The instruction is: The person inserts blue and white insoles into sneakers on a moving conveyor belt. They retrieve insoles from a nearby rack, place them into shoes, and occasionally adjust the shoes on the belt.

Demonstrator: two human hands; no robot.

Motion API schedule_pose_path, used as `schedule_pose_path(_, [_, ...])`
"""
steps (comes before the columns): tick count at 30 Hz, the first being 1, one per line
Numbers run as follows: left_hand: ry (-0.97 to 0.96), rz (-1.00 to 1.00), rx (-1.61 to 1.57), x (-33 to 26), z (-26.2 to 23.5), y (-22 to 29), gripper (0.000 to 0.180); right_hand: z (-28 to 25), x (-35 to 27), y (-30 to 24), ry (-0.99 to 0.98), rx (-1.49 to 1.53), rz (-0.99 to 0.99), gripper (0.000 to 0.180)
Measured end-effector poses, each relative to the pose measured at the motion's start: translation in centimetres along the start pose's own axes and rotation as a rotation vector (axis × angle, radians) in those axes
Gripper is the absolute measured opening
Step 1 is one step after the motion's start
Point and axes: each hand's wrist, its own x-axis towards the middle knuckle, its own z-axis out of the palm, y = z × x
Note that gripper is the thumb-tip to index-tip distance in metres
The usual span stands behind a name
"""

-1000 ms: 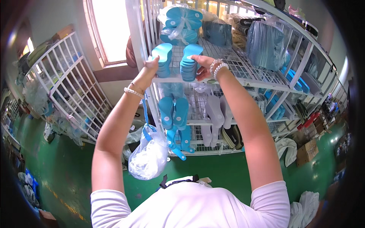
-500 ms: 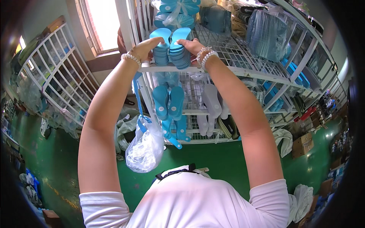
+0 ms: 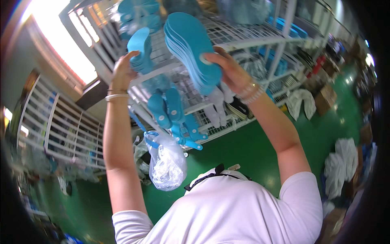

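My right hand grips a thick stack of bright blue insoles by its near end, thumb on the top one and fingers beneath. The stack is tilted, raised off the white wire shelf and close to me. A second blue insole stack stands at the shelf's front left, and my left hand is closed around its near end with the thumb on top. Below the shelf edge, more blue insoles lie on a lower tier, beside pale grey ones.
A clear plastic bag stuffed with wrapping hangs from a blue strap at the rack's front left. Bagged blue insoles lie farther back on the shelf. Another white rack stands left, below a bright window. White sacks and a carton rest on the green floor.
My right hand has lifted its insole stack off the shelf, toward me and rightward, apart from the left stack. My left hand stays at its stack. The whole view has tilted and shifted.
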Motion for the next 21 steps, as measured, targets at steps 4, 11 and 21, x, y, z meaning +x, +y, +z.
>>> schedule_pose_path(4, [-0.298,0.267,0.27,0.6,-3.0,0.4,0.024,-5.0,-12.9,-3.3,0.255,-0.08,-0.193,0.058])
schedule_pose_path(11, [0.125,1.114,1.22,2.5,-8.6,-0.9,0.064,-9.2,-32.1,-7.9,0.97,-0.281,-0.636,0.058])
schedule_pose_path(21, [0.105,0.974,0.223,-13.5,11.3,-16.7,0.059,-15.0,-60.0,-11.7,1.444,-0.424,-0.787,0.052])
